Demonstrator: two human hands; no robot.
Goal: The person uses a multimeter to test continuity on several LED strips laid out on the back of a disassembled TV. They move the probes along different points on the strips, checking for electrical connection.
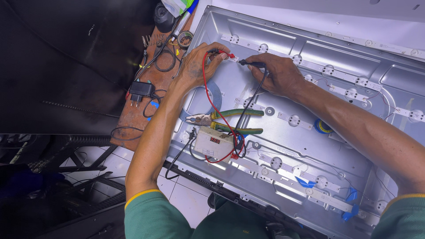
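On the silver metal backlight panel (336, 53), a red probe (223, 54) is being pinched in the left hand (197, 66) and a black probe (252, 64) gripped in the right hand (276, 75), both tips touching a white LED strip (248, 44).

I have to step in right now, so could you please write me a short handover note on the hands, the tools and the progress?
Left hand: holds the red probe on the end of the top light strip.
Right hand: holds the black probe on the same strip end, just beside the red one.
Both leads run down to the small white tester, display lit, lying in the metal panel.
Green-handled pliers and a blue tape roll lie above the tester.
Done: probes placed on the first strip.
Left: the lower strips are untouched.
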